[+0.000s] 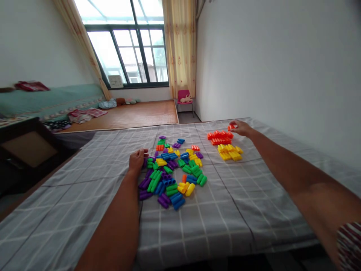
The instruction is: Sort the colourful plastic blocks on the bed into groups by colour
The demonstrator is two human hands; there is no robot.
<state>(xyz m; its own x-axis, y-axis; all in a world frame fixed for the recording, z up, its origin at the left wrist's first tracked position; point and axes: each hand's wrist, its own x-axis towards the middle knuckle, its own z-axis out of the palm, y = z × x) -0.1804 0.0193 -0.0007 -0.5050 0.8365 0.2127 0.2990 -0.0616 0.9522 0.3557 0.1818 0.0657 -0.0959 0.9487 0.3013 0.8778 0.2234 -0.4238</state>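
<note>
My right hand pinches an orange piece just behind and right of a stack of orange pieces. A group of yellow pieces lies in front of that stack. My left hand is at the left edge of a mixed spread of purple, blue, green and yellow tube-like pieces; its fingers are curled near a purple piece, and whether it holds anything is unclear. Green pieces lie in the mixed spread, and a separate orange piece sits behind it.
The pieces rest on a grey checked cloth. Beyond it are a low wooden platform, a pink chair and a window. A white wall runs along the right, and a dark cabinet stands at the left.
</note>
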